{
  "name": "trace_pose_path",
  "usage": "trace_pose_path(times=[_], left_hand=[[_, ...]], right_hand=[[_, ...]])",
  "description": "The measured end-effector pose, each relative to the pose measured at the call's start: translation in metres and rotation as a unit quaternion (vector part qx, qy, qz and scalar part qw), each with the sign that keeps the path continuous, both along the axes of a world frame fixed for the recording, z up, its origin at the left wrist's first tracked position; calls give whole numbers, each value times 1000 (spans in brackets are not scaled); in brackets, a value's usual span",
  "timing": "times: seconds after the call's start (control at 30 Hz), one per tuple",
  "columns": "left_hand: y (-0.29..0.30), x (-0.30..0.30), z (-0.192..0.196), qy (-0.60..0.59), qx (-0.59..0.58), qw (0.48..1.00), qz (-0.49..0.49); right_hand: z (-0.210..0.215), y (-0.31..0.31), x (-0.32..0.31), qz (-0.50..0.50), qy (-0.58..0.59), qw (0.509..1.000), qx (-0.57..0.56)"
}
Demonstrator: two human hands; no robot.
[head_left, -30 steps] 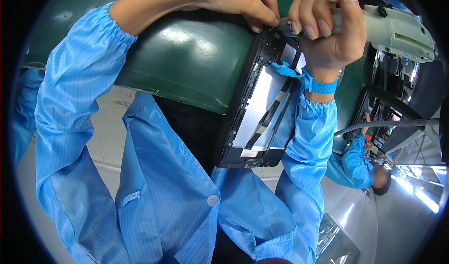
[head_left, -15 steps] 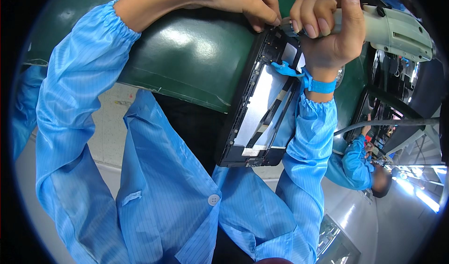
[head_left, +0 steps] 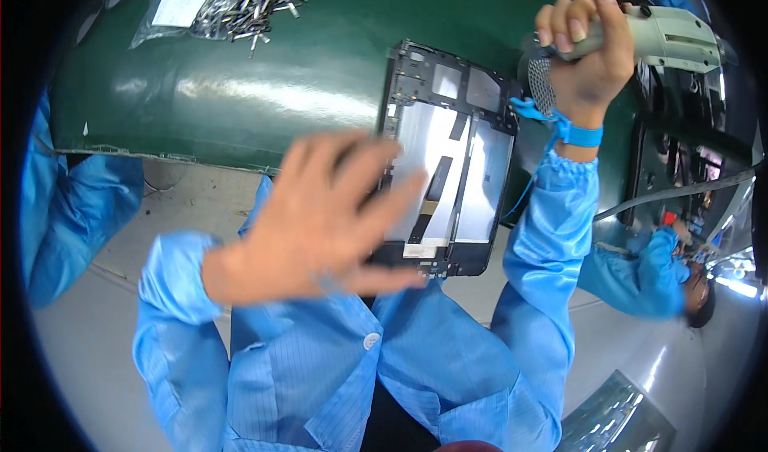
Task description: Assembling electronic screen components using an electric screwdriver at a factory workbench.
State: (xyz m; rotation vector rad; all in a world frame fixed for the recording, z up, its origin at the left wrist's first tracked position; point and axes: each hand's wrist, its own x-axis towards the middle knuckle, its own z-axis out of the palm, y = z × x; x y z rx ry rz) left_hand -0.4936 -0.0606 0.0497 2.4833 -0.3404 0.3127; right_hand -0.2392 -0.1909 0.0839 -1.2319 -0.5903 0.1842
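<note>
- Far left: a clear bag of small metal screws (head_left: 240,4) lying on the green bench mat (head_left: 240,92), open and spilling a few loose ones, well apart from both hands.
- Left hand (head_left: 320,220): blurred, fingers spread wide, holding nothing, hovering in front of the lower left of the frame; touching it or not, cannot tell.
- Centre: black tablet frame (head_left: 448,156) with silvery inner panels, lying flat at the mat's near edge, partly overhanging toward the body.
- Right hand (head_left: 584,52): closed around a grey-green electric screwdriver (head_left: 664,36), raised beside the frame's top right corner, blue wrist strap (head_left: 580,134) on.
- Progress, judging by this: fastening seemingly mid-way; screws seated or missing too small to tell.
</note>
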Motion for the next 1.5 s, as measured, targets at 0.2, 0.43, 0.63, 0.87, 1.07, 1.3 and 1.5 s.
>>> trace_pose_path(times=[0.2,0.43,0.63,0.87,1.07,1.3,1.5], left_hand=[[-29,-28,-20,68,30,997,-4],[-5,29,-32,-22,129,991,16],[31,144,-41,-145,221,962,72],[73,292,-40,-145,224,958,103],[107,339,-53,-162,258,940,156],[45,237,-61,-237,153,958,50],[32,198,-49,-204,116,971,49]], right_hand=[[-14,-86,49,-73,-51,996,-29],[-19,-94,58,-155,30,987,12],[-23,-103,55,-146,36,988,26],[-28,-105,52,-113,41,992,32],[-33,-99,50,-98,60,992,44],[-36,-104,51,-92,50,993,45],[-38,-100,50,-109,43,992,37]])
